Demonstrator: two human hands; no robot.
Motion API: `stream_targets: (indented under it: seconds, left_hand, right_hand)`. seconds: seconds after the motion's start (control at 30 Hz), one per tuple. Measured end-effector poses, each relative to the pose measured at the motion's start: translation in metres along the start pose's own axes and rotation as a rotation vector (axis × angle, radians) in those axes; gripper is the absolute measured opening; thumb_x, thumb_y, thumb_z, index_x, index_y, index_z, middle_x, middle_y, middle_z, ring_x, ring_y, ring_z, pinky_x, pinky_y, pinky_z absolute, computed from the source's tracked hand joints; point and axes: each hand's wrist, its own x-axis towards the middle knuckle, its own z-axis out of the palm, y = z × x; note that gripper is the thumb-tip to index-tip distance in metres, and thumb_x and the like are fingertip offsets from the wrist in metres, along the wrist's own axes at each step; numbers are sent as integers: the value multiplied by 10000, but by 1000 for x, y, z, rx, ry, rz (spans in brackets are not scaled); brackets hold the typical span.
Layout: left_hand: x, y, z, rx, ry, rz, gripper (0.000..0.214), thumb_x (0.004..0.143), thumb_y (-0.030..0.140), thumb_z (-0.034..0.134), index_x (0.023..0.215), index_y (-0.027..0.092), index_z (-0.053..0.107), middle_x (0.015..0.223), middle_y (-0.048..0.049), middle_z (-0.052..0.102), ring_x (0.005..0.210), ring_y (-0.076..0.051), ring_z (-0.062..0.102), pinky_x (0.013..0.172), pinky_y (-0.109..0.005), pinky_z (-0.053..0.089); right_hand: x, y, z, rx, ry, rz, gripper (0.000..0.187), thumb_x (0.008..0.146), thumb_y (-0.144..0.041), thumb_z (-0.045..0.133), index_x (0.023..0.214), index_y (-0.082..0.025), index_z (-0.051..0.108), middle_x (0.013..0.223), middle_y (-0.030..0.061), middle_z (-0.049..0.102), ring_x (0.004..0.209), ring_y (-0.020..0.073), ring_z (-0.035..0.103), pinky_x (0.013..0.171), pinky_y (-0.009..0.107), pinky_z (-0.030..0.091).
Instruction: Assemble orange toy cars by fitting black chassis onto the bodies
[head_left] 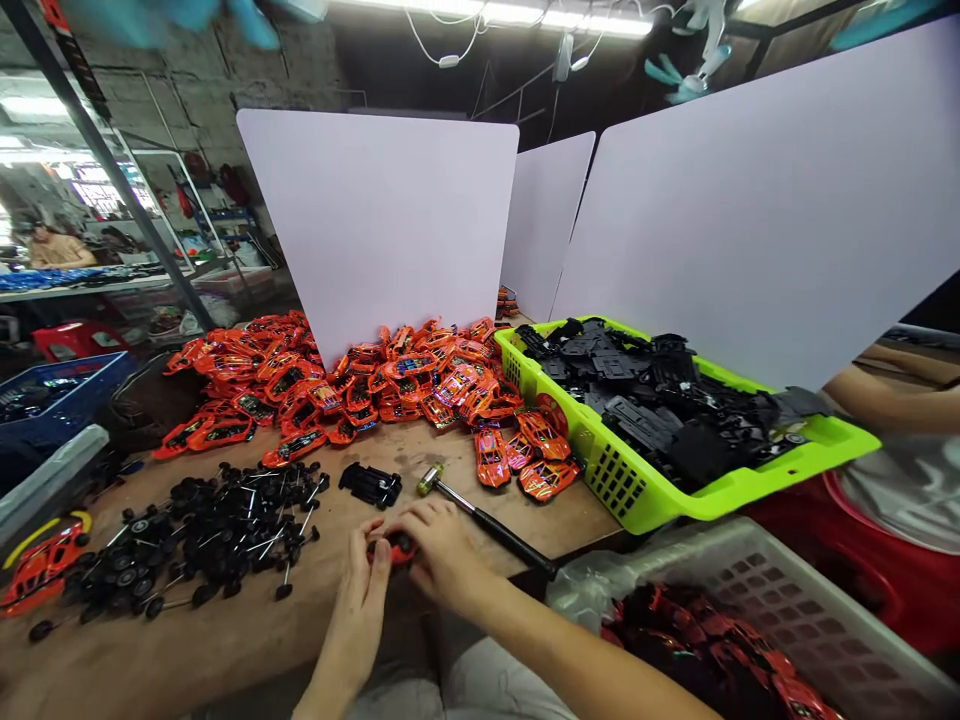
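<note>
Both my left hand [364, 590] and my right hand [439, 545] are closed around a small red toy car [401, 549] at the table's front edge. The fingers cover most of it. Just beyond my hands lies a black toy car chassis [370, 485], flat on the table. A hammer [491, 525] with a black handle rests to the right of it, its head pointing away to the left. On the left is a heap of black wheels on metal axles [225, 530]. Behind, orange-red toy car shells [405, 375] form a wide pile.
A lime-green basket [637, 500] full of black chassis stands at the right. Below it, a whitish crate [795, 590] holds red car bodies. White panels [390, 230] rise behind the pile. A blue crate [67, 400] is at far left. Another person's arm [892, 395] shows at right.
</note>
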Motion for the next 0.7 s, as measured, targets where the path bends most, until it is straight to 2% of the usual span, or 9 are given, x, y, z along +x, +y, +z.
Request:
stream_targets:
  seconds: [0.07,0.13,0.23,0.3,0.4,0.5,0.57,0.63,0.7]
  left_hand:
    - [-5,13,-3,73,37,60,501,912,540,503,1283,203,501,1179,-134,650,1060,-275,643,890,-457,532]
    - [-6,24,-3,129,54,138,476,858,542,590,1194,207,557,1160,-133,645,1071,-300,627,907,-483,519]
    - [-5,33,1,116,-9,224,324,892,488,567,1084,232,616,1088,-99,683,1028,-281,653,868,-434,541]
    - [-4,35,4,102,-24,255,288,910,471,550,1064,239,624,1046,-85,699,981,-264,671,827,-400,554]
    - [-2,34,9,139,-2,290,277,907,474,552,1031,242,640,1027,-85,700,964,-268,674,810,-400,556]
    - [0,34,12,175,-10,309,261,904,457,558,1028,249,657,1045,-85,694,991,-272,665,837,-417,552]
    - [2,34,14,169,-20,313,253,897,449,569,1025,253,665,1046,-82,696,993,-273,663,845,-424,550]
    - [3,31,16,143,-38,284,248,880,451,591,1008,254,672,1025,-77,704,974,-274,666,832,-426,554]
    - [6,26,20,86,-51,202,264,841,476,636,967,247,676,979,-70,714,928,-273,676,799,-419,564]
  right_hand:
    - [-4,12,1,448,88,85,309,847,-348,641,1121,-221,573,1092,76,645,1032,236,595,917,400,456]
    - [-11,19,1,855,100,175,442,854,-537,614,1154,-222,535,1077,89,655,981,231,639,846,372,503]
    - [-22,24,0,1137,57,253,604,789,-654,648,1204,-239,510,1088,102,659,979,246,661,827,386,527]
    - [-25,28,-4,1151,96,245,693,759,-620,706,1301,-263,463,1158,104,637,1034,245,648,886,403,516]
    - [-24,34,-21,965,186,167,780,761,-572,735,1407,-295,396,1286,106,572,1184,246,570,996,414,459]
    - [-20,38,-43,684,136,63,637,829,-526,689,1376,-277,477,1340,100,547,1284,246,492,1077,417,381]
    - [-17,38,-54,546,73,26,542,855,-475,677,1329,-253,539,1309,87,571,1245,238,516,1073,404,380]
    - [-15,38,-55,488,43,44,454,849,-464,683,1229,-226,613,1184,68,626,1117,224,579,1012,379,431]
    - [-15,40,-45,520,132,101,474,798,-509,723,1161,-216,635,1088,58,642,1029,221,604,961,364,466]
